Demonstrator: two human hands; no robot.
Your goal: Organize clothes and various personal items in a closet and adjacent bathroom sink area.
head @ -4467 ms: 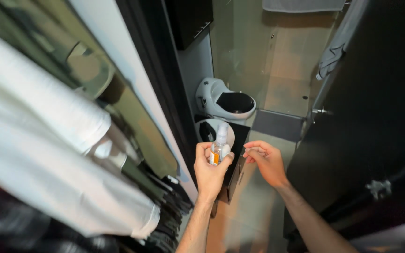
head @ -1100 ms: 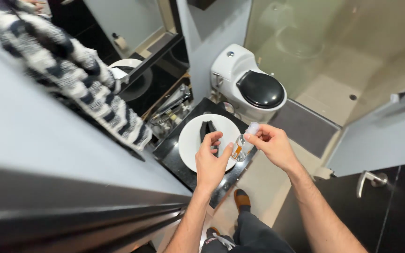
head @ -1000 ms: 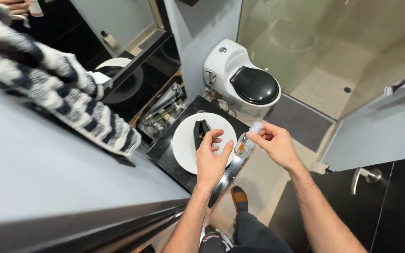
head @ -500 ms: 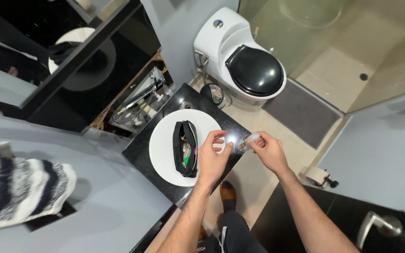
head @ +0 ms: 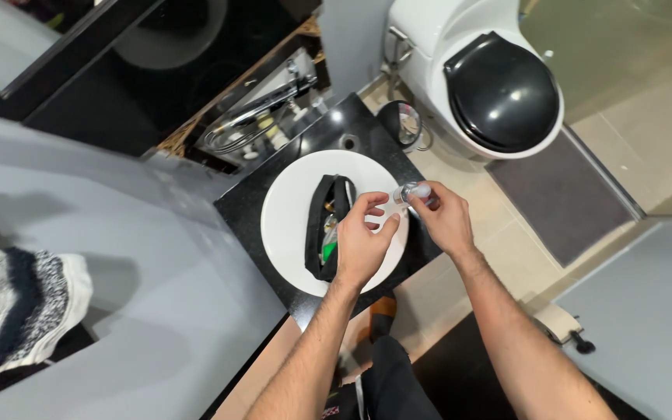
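Both hands over round white basin (head: 289, 225) on black table (head: 367, 132). Right hand (head: 446, 219) pinches small clear bottle w/ pale cap (head: 414, 191) at basin's right rim. Left hand (head: 363, 241) half-curled, fingertips near bottle, holds nothing I can see. Vs 0.5 s ago: hands barely moved, bottle same spot, view just dropped closer. Black zip pouch (head: 322, 225) open in basin, left of hands; bottle not in it yet.

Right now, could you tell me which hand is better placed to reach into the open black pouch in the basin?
Left, probably. The left hand hovers right beside the black pouch, fingers free, while the right hand holds a small clear bottle farther from it.
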